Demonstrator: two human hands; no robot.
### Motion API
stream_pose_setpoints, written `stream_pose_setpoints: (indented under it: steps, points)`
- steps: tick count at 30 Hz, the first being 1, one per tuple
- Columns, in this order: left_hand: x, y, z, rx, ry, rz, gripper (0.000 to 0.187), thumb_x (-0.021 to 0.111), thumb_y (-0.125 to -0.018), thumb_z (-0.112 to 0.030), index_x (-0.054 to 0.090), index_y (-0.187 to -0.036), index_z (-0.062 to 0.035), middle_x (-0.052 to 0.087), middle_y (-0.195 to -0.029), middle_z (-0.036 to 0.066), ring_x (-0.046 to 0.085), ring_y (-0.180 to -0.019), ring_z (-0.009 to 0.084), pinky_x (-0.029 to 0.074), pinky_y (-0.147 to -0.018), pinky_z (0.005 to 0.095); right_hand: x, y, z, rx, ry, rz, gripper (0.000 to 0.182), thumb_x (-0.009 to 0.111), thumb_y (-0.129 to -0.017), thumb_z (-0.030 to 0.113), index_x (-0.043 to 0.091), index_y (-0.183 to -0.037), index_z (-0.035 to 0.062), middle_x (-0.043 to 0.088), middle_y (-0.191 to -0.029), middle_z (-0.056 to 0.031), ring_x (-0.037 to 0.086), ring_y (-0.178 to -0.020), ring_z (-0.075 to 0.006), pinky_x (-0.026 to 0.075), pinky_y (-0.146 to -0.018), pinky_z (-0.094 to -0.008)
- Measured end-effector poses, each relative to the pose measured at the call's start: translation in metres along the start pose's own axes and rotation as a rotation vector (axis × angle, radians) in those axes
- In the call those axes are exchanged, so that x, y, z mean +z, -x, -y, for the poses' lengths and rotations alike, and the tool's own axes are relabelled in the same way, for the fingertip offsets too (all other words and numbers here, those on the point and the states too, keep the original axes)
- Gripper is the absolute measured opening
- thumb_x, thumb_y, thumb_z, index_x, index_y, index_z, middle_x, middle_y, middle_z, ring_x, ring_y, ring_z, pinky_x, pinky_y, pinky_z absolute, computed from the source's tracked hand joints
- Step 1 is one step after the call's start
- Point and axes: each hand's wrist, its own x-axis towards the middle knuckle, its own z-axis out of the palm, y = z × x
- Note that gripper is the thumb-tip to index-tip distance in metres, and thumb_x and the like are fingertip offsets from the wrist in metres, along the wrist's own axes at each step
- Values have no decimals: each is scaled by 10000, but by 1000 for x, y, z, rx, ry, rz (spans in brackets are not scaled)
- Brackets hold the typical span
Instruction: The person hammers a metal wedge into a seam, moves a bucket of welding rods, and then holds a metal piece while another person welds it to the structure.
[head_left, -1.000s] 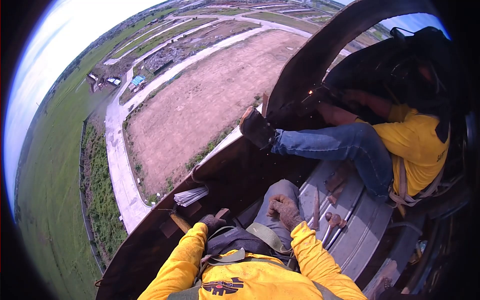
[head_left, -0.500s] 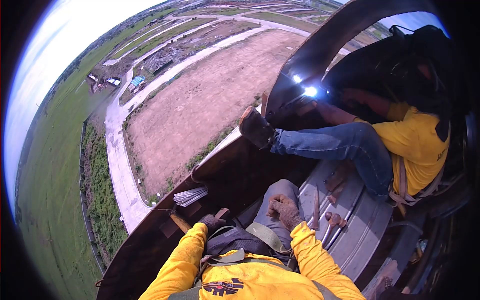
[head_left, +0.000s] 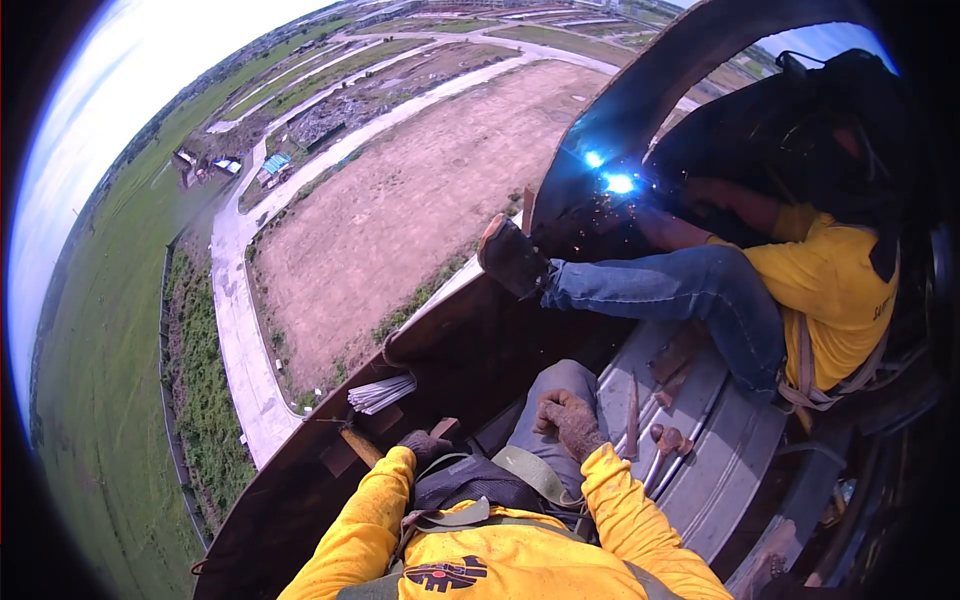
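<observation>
Here, your right hand, in a coarse brown knit glove, rested curled and empty on your grey trouser knee; your dark-gloved left hand gripped the rusty curved steel wall's rim, beside a wooden-handled hammer.

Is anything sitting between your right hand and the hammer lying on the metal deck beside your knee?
Nothing visible. The right hand rests on the knee, and the hammer lies just beyond it on the deck, with only a thin upright bar beside the path.
</observation>
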Motion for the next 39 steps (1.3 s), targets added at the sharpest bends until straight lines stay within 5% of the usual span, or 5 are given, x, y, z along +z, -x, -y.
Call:
stream_pose_setpoints:
  steps: [39]
  points:
    - [2, -7, 3, -15, -7, 14, 779, 716, -696, -560, 620, -1187, 37, 635, -1178, 207, 622, -1074, 320, 480, -909, 381, 1, 0, 2, 8, -28, -12, 173, 560, -923, 89, 568, -1072, 4, 580, -799, -75, 587, -687, -161, 559, -723, -338]
